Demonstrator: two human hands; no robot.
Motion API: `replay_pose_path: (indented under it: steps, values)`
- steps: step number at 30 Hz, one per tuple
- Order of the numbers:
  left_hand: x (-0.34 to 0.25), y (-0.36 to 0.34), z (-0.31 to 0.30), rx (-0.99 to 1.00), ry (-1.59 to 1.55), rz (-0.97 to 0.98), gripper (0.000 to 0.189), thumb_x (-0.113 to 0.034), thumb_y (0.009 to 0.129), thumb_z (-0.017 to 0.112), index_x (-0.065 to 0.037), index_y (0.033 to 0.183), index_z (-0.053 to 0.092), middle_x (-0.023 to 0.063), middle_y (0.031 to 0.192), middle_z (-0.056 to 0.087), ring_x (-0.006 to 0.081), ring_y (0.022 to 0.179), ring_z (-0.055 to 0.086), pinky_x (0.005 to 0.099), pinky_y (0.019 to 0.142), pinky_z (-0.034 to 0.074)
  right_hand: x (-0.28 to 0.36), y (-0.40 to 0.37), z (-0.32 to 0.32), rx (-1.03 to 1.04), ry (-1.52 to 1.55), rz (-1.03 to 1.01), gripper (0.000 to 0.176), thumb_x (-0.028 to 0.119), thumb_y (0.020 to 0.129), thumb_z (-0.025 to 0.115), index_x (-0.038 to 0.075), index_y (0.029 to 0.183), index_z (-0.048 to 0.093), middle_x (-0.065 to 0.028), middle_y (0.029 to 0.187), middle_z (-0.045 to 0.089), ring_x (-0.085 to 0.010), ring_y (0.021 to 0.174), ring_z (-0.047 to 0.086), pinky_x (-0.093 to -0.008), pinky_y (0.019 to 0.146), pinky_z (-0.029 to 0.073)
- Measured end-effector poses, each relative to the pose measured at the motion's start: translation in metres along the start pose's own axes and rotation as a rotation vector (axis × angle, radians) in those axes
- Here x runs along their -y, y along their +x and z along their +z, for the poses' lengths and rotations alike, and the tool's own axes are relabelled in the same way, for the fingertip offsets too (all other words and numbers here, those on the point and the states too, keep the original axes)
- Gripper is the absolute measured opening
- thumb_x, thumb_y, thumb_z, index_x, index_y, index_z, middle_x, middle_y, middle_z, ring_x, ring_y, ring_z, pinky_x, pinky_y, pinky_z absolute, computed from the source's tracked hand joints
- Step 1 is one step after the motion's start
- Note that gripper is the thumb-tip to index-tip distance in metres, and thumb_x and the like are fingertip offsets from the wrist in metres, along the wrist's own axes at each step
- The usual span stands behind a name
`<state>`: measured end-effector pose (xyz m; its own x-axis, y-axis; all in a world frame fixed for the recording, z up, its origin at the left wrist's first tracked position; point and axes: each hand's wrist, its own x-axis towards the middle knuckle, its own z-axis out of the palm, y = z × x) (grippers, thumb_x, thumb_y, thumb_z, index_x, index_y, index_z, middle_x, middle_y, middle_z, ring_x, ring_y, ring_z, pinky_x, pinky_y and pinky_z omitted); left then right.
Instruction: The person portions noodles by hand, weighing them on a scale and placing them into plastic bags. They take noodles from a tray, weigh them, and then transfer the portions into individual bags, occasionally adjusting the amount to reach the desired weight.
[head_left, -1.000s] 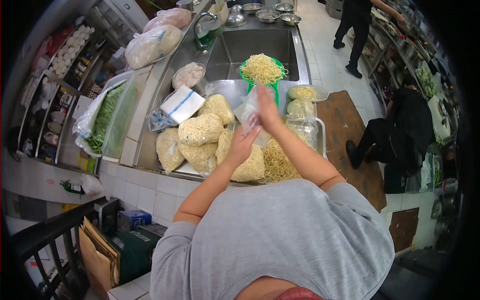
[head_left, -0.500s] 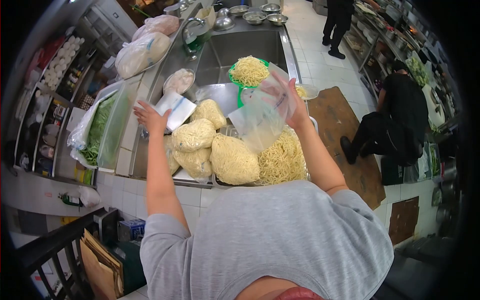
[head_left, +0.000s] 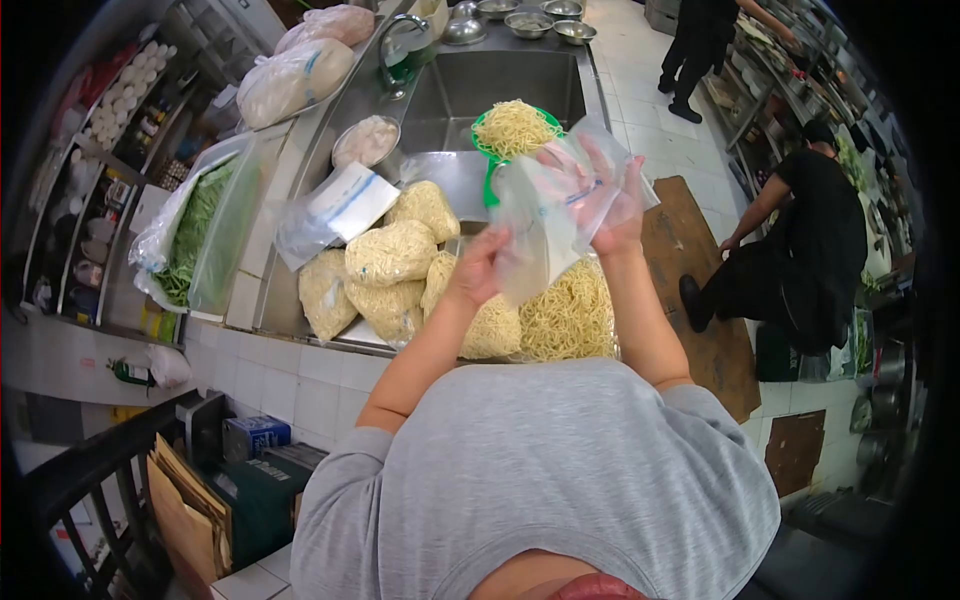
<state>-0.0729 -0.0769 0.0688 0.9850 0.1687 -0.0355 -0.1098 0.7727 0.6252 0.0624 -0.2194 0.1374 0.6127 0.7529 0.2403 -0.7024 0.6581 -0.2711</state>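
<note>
My left hand (head_left: 482,266) is closed in a pinch on the near left edge of a clear plastic bag (head_left: 545,225). On the bag's right side, my right hand (head_left: 620,215) holds it up, with spread fingers showing blurred through the film and the thumb apart. Loose yellow noodles (head_left: 572,315) lie in a tray just beneath the bag. Several filled bags of noodles (head_left: 390,252) are piled left of the tray, partly hidden by my left forearm. A stack of flat plastic bags (head_left: 350,200) rests above that pile.
More noodles (head_left: 515,130) sit on a green basket (head_left: 492,185) at the sink (head_left: 500,85). A metal bowl (head_left: 366,145) of pale food stands left of it. Leafy greens (head_left: 200,235) fill a clear bin. To the right, a crouching person (head_left: 810,235) works beside a brown board (head_left: 690,290).
My left hand has come right from beside the bag stack and now grips the plastic bag. My right hand has shifted slightly right. The crouching person has moved an arm forward.
</note>
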Motion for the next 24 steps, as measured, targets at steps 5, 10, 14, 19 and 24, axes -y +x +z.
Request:
replay_pose_path:
  steps: [5,10,14,19,24]
  values:
    - [-0.043,-0.021,-0.021,-0.248,0.361,0.463,0.011,-0.001,0.081,0.060,-0.005,0.090,0.057,0.0011,0.081,0.060,0.0123,0.077,0.059,0.0313,0.075,0.050,0.034,-0.004,-0.039,-0.462,-0.983,-0.392,0.069,0.051,0.093,0.038,0.003,0.141,0.025,-0.0209,0.139,0.034,-0.0287,0.129,0.034,-0.0420,0.107,0.026]
    - [-0.008,-0.024,-0.003,-0.083,0.600,0.555,0.037,-0.021,0.092,0.049,-0.002,0.123,0.045,0.0106,0.125,0.050,0.0210,0.113,0.048,0.0371,0.096,0.039,-0.048,-0.012,0.002,0.063,-1.358,-0.406,0.072,0.056,0.093,0.033,0.003,0.142,0.024,-0.0161,0.143,0.031,-0.0291,0.135,0.023,-0.0414,0.111,0.012]
    - [0.012,-0.023,0.042,0.050,0.180,0.383,0.070,-0.054,0.094,0.020,-0.005,0.144,0.018,0.0109,0.147,0.025,0.0235,0.135,0.023,0.0374,0.111,0.015,-0.106,-0.012,-0.007,0.283,-1.657,-0.364,0.072,0.055,0.094,0.027,0.008,0.146,0.009,-0.0156,0.152,0.009,-0.0313,0.141,0.002,-0.0475,0.111,0.000]
    - [0.010,-0.036,0.045,0.069,0.258,0.316,0.079,-0.064,0.090,0.013,-0.009,0.146,0.007,0.0087,0.151,0.016,0.0215,0.139,0.014,0.0373,0.113,0.009,-0.116,-0.010,-0.019,0.154,-1.608,-0.263,0.079,0.060,0.091,0.023,0.008,0.146,0.000,-0.0193,0.151,0.000,-0.0371,0.140,-0.005,-0.0523,0.109,-0.003]
    - [-0.001,-0.040,0.043,-0.020,0.235,0.389,0.069,-0.055,0.095,0.018,-0.008,0.145,0.013,0.0061,0.149,0.020,0.0204,0.136,0.020,0.0380,0.112,0.015,-0.131,-0.013,0.006,0.248,-1.796,-0.296,0.078,0.052,0.091,0.032,0.006,0.146,0.001,-0.0216,0.151,0.000,-0.0360,0.140,-0.006,-0.0543,0.109,-0.003]
